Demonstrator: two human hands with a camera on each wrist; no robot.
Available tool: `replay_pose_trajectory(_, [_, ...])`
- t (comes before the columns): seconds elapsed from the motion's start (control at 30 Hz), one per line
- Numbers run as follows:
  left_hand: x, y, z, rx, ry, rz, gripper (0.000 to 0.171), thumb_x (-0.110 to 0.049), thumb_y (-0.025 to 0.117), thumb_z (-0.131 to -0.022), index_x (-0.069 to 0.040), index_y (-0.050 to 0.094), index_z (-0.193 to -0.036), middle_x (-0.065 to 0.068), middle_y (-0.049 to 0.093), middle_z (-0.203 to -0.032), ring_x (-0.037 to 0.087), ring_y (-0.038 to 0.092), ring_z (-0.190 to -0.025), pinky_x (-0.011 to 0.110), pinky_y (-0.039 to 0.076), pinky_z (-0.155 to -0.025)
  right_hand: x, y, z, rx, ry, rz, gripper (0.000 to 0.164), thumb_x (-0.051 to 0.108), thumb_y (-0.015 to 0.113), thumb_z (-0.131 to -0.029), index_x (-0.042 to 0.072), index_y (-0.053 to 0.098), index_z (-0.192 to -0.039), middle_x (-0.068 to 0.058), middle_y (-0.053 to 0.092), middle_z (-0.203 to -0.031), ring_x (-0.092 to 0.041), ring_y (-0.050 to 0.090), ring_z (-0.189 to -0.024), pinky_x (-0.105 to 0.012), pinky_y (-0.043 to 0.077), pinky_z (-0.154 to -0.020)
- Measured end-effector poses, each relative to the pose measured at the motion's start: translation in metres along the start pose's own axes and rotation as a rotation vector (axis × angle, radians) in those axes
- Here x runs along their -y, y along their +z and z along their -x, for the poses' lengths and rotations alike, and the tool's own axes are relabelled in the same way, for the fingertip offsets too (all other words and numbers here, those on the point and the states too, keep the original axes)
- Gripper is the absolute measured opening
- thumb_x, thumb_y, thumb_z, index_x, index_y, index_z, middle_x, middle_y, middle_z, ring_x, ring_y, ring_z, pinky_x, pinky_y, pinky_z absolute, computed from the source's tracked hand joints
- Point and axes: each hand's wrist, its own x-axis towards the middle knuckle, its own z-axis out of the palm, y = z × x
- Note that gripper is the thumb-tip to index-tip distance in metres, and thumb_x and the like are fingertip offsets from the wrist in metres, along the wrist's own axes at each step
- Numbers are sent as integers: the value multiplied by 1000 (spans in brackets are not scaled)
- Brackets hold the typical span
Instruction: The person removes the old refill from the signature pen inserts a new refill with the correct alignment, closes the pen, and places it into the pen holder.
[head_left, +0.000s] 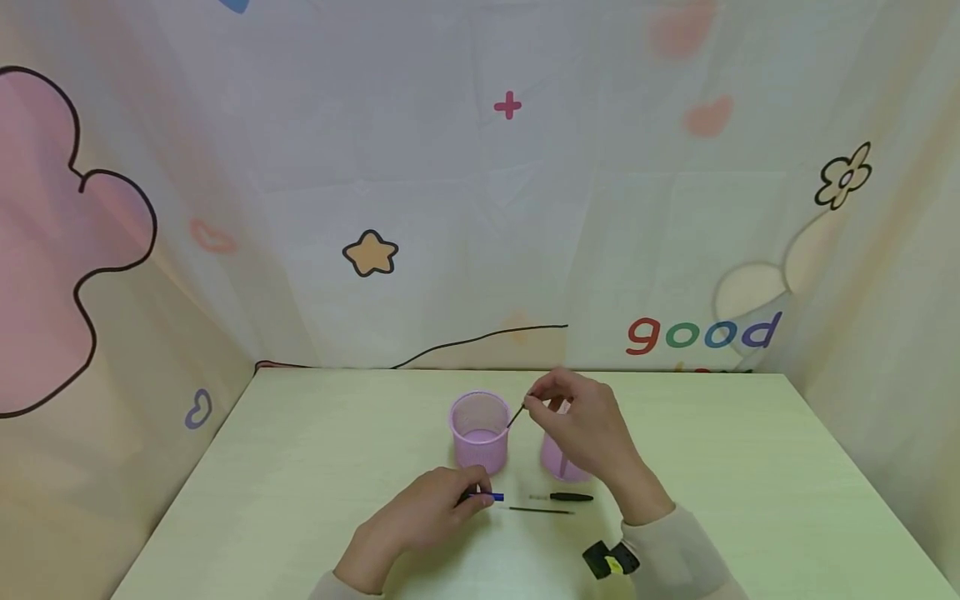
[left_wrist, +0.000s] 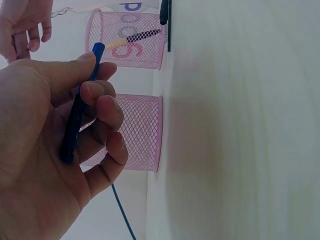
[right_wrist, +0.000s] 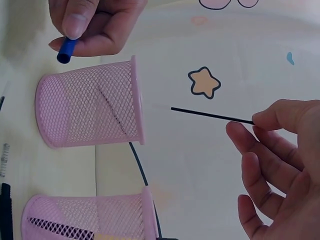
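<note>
My left hand (head_left: 423, 510) grips a pen barrel (left_wrist: 74, 125), dark along its length with a blue, hollow end. It is low over the table, just in front of a pink mesh cup (head_left: 480, 454). My right hand (head_left: 596, 425) pinches one end of a thin black pen refill (right_wrist: 210, 115) between thumb and fingertip. The refill's free end points left toward the cup's mouth, apart from its rim in the right wrist view. Partly hidden behind the right hand stands a second pink mesh cup (right_wrist: 120, 210), holding a black and yellow pen-like item (left_wrist: 142, 36).
On the table before the cups lie a black pen part (head_left: 572, 497), a small spring (head_left: 538, 497) and another thin refill (head_left: 542, 510). A printed curtain (head_left: 450, 183) hangs behind the table's far edge. A black strap (head_left: 600, 559) sits by the right sleeve.
</note>
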Motion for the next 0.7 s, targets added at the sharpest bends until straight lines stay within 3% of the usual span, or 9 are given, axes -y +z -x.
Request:
replay_pose_trajectory(0.4, [1, 0, 0, -5, 10, -9, 10, -37, 55, -100, -30, 60, -95, -17, 59, -80, -1, 50, -72, 19, 44, -68, -20, -4, 14, -8, 45, -18, 5, 26, 73, -88, 24, 69, -87, 13, 65, -78, -9, 58, -77, -32, 47, -78])
replay_pose_trajectory(0.7, [0, -1, 1, -10, 0, -15, 10, -37, 56, -100, -30, 59, -94, -15, 57, -77, 0, 48, -69, 19, 42, -66, -38, -4, 27, 21, 93, -73, 9, 19, 75, -87, 25, 68, -86, 10, 67, -79, -9, 60, -77, -26, 49, -75])
